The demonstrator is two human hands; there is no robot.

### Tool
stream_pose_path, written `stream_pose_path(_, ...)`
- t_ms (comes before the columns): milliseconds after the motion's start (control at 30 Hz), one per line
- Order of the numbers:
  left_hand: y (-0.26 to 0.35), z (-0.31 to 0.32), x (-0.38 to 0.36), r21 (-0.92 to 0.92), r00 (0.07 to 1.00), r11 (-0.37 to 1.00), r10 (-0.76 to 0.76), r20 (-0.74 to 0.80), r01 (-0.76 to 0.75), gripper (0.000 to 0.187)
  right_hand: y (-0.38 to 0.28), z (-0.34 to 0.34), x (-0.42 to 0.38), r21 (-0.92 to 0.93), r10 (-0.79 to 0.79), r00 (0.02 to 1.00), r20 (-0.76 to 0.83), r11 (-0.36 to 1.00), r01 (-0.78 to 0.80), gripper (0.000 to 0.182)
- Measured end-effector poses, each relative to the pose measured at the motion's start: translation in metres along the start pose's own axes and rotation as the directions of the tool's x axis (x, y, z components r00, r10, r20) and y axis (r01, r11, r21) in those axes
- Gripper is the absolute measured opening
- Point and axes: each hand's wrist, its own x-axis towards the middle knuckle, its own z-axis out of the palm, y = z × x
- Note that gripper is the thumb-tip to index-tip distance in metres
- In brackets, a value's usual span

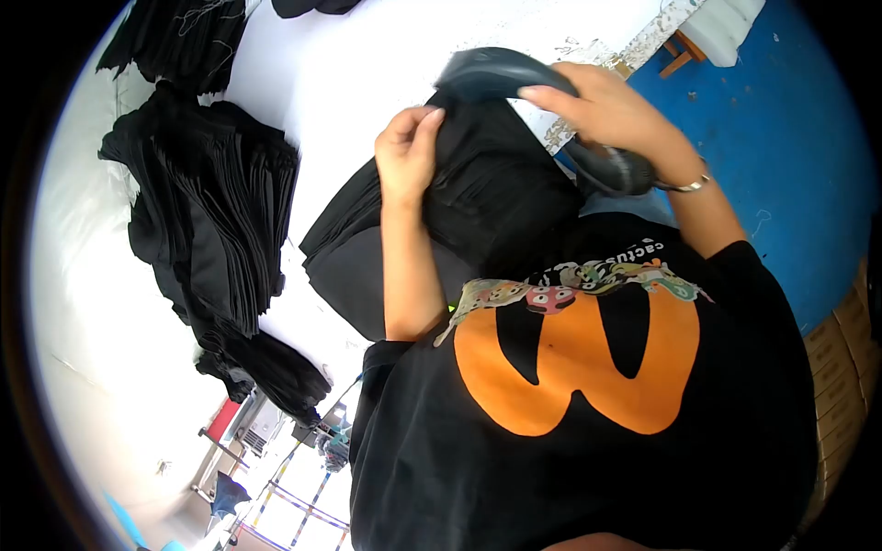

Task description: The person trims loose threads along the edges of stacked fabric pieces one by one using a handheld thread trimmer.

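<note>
My left hand [409, 151] is closed, thumb and fingertips pinched at the upper edge of the black cloth [496, 184]. This cloth lies over a pile of black fabric pieces [354, 266] on the white table in front of my body. My right hand [606, 106] is curled around a dark grey, curved piece [501, 75], blurred by motion; I cannot tell what it is. Its left end reaches over the cloth's top edge, close to my left fingertips. Below the right palm hangs another dark, rounded part [611, 170].
A large layered stack of black fabric pieces [216, 211] lies on the left of the white table [367, 55]. Another black bundle [179, 41] sits at the upper left. The table's worn edge [657, 32] borders the blue floor [790, 165], where a wooden stool [682, 53] stands.
</note>
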Motion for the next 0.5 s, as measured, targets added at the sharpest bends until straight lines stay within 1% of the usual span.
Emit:
stream_pose_path(33,0.005,-0.016,0.001,-0.016,0.978,0.988,-0.147,0.148,0.151,0.010,-0.002,0.007,0.004,0.014,0.018,0.999,-0.044,1.000,-0.018,0.053)
stream_pose_path(67,0.008,-0.021,0.001,0.090,0.967,0.978,-0.202,0.154,0.190,0.012,-0.001,0.008,0.004,-0.011,0.004,0.998,-0.056,1.000,-0.005,0.053)
stream_pose_path(100,0.009,-0.016,0.002,0.095,0.967,0.977,-0.206,0.152,0.193,0.012,0.004,0.004,-0.001,-0.006,0.004,0.999,-0.054,1.000,-0.004,0.053)
stream_pose_path(133,0.007,-0.004,0.003,0.122,0.992,0.984,-0.128,0.009,0.126,0.015,0.013,-0.003,-0.010,-0.080,-0.092,0.995,-0.048,0.993,0.088,0.052)
stream_pose_path(167,0.006,0.006,0.004,0.156,0.990,0.986,-0.040,-0.135,0.061,0.019,0.018,-0.011,-0.017,-0.158,-0.189,0.981,-0.034,0.971,0.181,0.052)
stream_pose_path(200,0.012,0.010,0.005,0.506,0.962,0.839,0.268,-0.058,-0.203,0.027,0.009,-0.019,-0.027,-0.036,-0.055,0.998,0.002,0.998,0.055,0.050)
stream_pose_path(233,0.012,0.018,0.004,0.544,0.974,0.822,0.221,-0.038,-0.165,0.032,0.009,-0.018,-0.024,-0.035,-0.051,0.999,0.006,0.998,0.051,0.050)
stream_pose_path(300,-0.002,0.026,0.009,0.490,0.968,0.857,0.233,-0.093,-0.159,0.031,0.007,-0.018,-0.015,-0.073,-0.005,0.997,0.080,0.997,0.011,0.049)
stream_pose_path(333,-0.009,0.027,0.013,0.484,0.967,0.860,0.237,-0.092,-0.164,0.031,-0.002,-0.010,-0.009,-0.110,-0.064,0.998,-0.013,0.992,0.062,0.049)
stream_pose_path(367,-0.015,0.024,0.017,0.387,0.984,0.918,0.137,-0.114,-0.082,0.032,0.014,0.008,0.006,-0.186,-0.222,0.961,-0.162,0.964,0.191,0.050)
stream_pose_path(400,-0.013,0.022,0.019,0.292,0.992,0.956,0.032,-0.126,0.007,0.033,0.008,0.011,0.008,-0.170,-0.180,0.968,-0.173,0.974,0.151,0.050)
stream_pose_path(433,-0.010,0.021,0.021,0.300,0.992,0.954,0.034,-0.123,0.005,0.033,0.002,0.013,0.008,-0.149,-0.138,0.973,-0.185,0.983,0.111,0.050)
stream_pose_path(467,-0.008,0.019,0.023,0.359,0.994,0.930,-0.043,-0.103,0.078,0.035,0.002,0.006,0.001,-0.142,-0.139,0.972,-0.189,0.983,0.113,0.050)
stream_pose_path(500,-0.005,0.019,0.025,0.416,0.988,0.897,-0.122,-0.091,0.149,0.036,0.004,-0.008,-0.011,-0.121,-0.110,0.991,-0.079,0.988,0.100,0.050)
